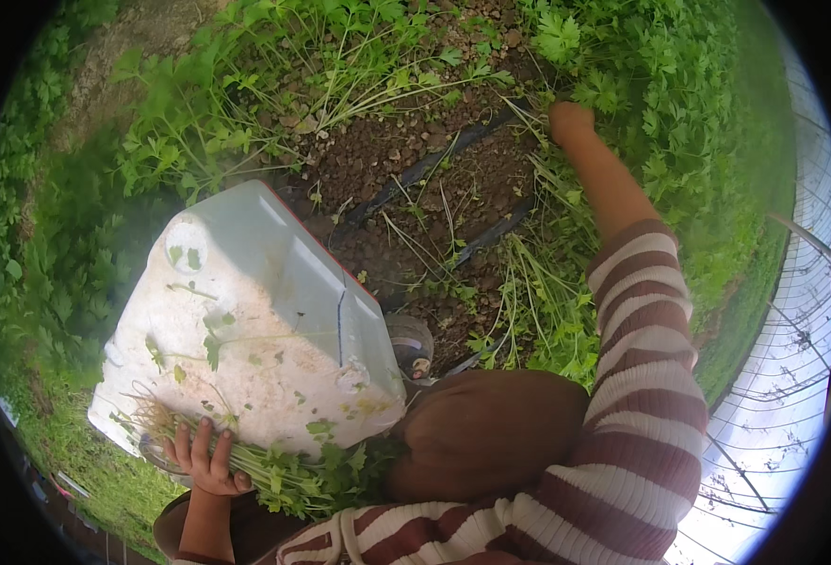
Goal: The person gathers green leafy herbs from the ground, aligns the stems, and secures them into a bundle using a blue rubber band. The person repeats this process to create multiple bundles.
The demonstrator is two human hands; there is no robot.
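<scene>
Low on the left, my left hand (207, 459) is wrapped around a bunch of leafy green stems (267, 462). These look like celery or a similar herb, with thin pale roots bunched at the left end. The bunch rests against the near edge of a soiled white container (246, 296), whose pale surface bears loose leaves. At upper right, my right hand (571, 123) reaches down to the base of standing leafy plants (603, 88). Its fingers are bent and partly hidden, so whether they hold a stem cannot be seen.
Black drip tapes (422, 166) cross the brown soil (479, 169). Loose stems (528, 282) lie right of the soil, and more plants (281, 78) lean over beyond the container. My bent knee (486, 431) is beside the container. A ribbed greenhouse wall (762, 395) curves along the right.
</scene>
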